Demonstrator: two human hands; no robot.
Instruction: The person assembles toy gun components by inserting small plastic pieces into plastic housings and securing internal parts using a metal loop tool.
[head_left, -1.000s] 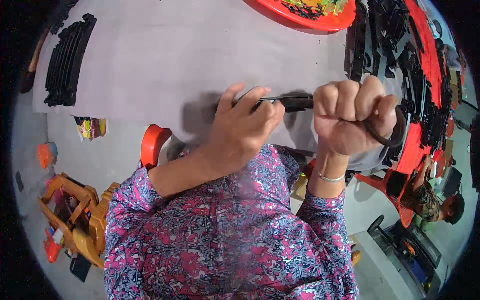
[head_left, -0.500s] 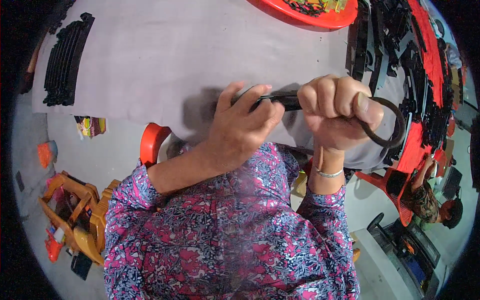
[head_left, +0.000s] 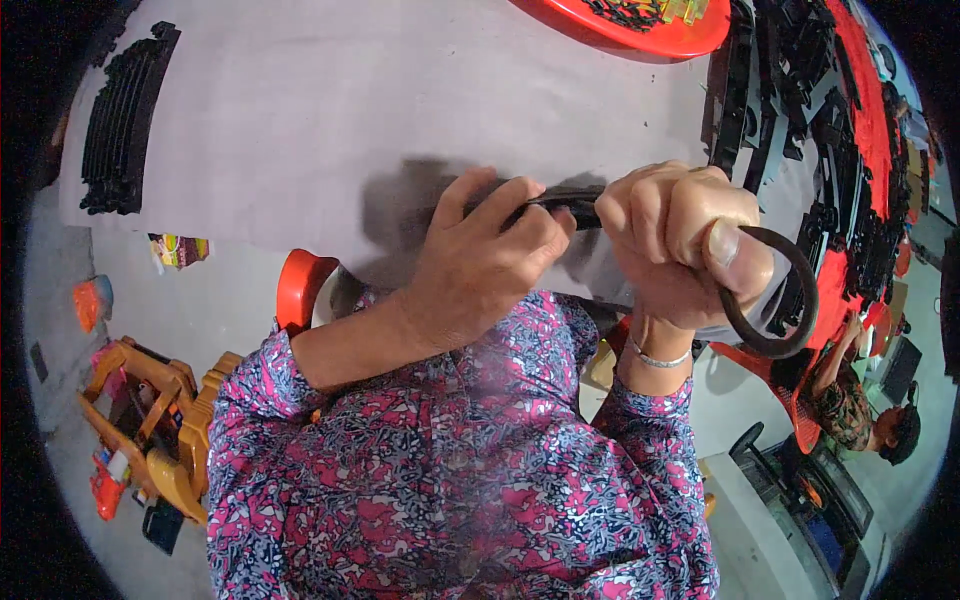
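Above the near edge of the pale-covered table, my left hand curls its fingers around a slim black strip-like piece. The piece spans the gap to my right hand, which is closed in a fist. A dark ring-handled tool is gripped in that fist; its large round loop sticks out beside the thumb. The rest of the tool is hidden by my fingers, so its kind and where it meets the black piece cannot be made out.
A row of black strips lies at the table's left. At the far side is a red tray with small black and yellow parts. Black parts pile up along the right, by red cloth. Another person sits at far right.
My right fist has tilted and come slightly nearer, swinging the loop downward and right. My left hand has barely shifted, its fingers still around the black piece.
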